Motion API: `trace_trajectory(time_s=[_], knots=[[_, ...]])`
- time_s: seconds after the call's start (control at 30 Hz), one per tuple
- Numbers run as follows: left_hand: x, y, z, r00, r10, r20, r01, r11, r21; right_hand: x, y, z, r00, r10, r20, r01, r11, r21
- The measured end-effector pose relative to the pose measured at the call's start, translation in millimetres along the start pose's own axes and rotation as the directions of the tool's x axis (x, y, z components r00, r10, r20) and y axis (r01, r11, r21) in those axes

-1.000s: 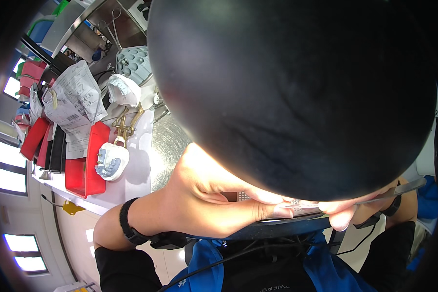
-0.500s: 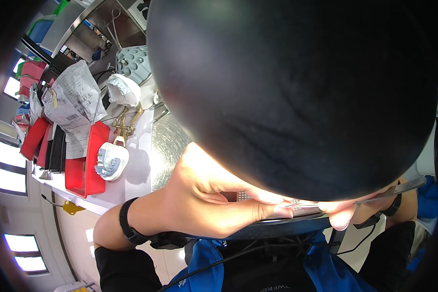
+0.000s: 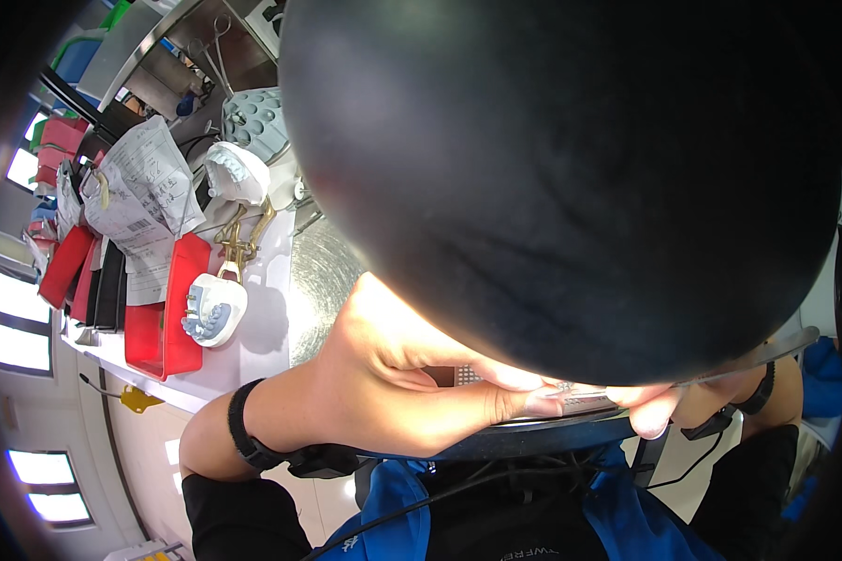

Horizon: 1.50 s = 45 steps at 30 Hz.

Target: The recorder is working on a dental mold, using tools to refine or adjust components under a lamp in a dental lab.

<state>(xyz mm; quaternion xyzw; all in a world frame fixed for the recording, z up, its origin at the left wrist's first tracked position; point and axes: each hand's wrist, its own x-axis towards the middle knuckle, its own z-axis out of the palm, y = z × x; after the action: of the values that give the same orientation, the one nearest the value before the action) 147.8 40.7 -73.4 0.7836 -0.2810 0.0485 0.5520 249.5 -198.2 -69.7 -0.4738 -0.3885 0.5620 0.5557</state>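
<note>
My left hand (image 3: 384,383) is closed, thumb and forefinger pinched on something small at their tips that I cannot make out. Just right of those fingertips, my right hand (image 3: 660,411) grips a slim, flat-ended metallic hand tool (image 3: 795,346). The tool's handle end sticks out to the right; its working tip is not clear. Both hands hover over a metal plate with small holes (image 3: 585,406) near the bench's front edge. A large dark rounded shape (image 3: 552,187) covers the upper middle of the view and hides most of my right hand.
Left of the hands, plaster dental models (image 3: 217,313) sit on a brass articulator (image 3: 241,238). Beside them stands a red tray (image 3: 173,346) with papers (image 3: 145,187). A grey block with round hollows (image 3: 257,122) is farther back, near scissor-like forceps (image 3: 217,56). A brushed metal surface (image 3: 313,304) lies by my left wrist.
My right fingers have shifted slightly, and the outer end of the tool has tilted up a little. My left hand has stayed in place.
</note>
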Motion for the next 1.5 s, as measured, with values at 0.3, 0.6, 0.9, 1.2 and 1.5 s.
trace_trajectory(time_s=[0.3, 0.6, 0.9, 1.2, 1.5], knots=[[1, 1, -1, 0.997, -0.044, 0.070, 0.044, 0.999, -0.007, 3, 12, 5, 0.779, -0.626, -0.018, 0.564, 0.714, -0.416], [-3, -4, 2, 1.000, -0.009, 0.020, 0.011, 0.998, -0.069, -3, -29, 9, 0.804, 0.584, -0.110, -0.551, 0.802, 0.228], [-2, -1, -2, 0.997, -0.045, 0.057, 0.046, 0.999, -0.018, -4, 15, 7, 0.993, 0.105, 0.061, -0.121, 0.887, 0.446], [-4, -7, 3, 0.998, 0.055, -0.031, -0.056, 0.997, -0.047, -1, -12, -1, 0.855, 0.515, 0.051, -0.501, 0.799, 0.332], [-1, -3, 1, 1.000, 0.016, 0.015, -0.016, 1.000, -0.005, -1, 15, -3, 0.976, -0.149, 0.157, 0.139, 0.988, 0.071]])
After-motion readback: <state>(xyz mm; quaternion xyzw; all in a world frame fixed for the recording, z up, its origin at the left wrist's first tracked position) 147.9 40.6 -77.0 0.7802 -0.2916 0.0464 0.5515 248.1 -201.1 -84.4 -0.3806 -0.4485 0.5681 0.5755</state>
